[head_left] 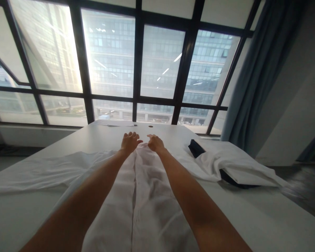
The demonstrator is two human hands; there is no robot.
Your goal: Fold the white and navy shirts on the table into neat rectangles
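While both bare forearms stretch up from the bottom edge toward the centre of the frame, the two hands meet at the far end of one white shirt [144, 196] that lies flat along the middle of the white tabletop [265, 217]. The left hand [130, 141] rests on the cloth just left of centre, its fingers [132, 134] spread and loose, closed on nothing. The right hand [155, 142], just right of centre and almost touching the left, lies knuckles up with its fingers curled downward onto the shirt's top edge; whether it pinches the fabric cannot be told.

A single seam or button line runs down the shirt between the two arms. One sleeve [42, 173] of it spreads away to the left of the frame, flat on the tabletop. To the right of centre lies a second white garment [225, 164], crumpled, with one dark piece of cloth [196, 147] showing at its upper left edge and dark fabric also peeking out beneath its lower right.

Behind the tabletop, a large window [136, 63] with dark frames fills the upper half of the frame, and one blue-grey curtain [262, 70] hangs at the upper right.
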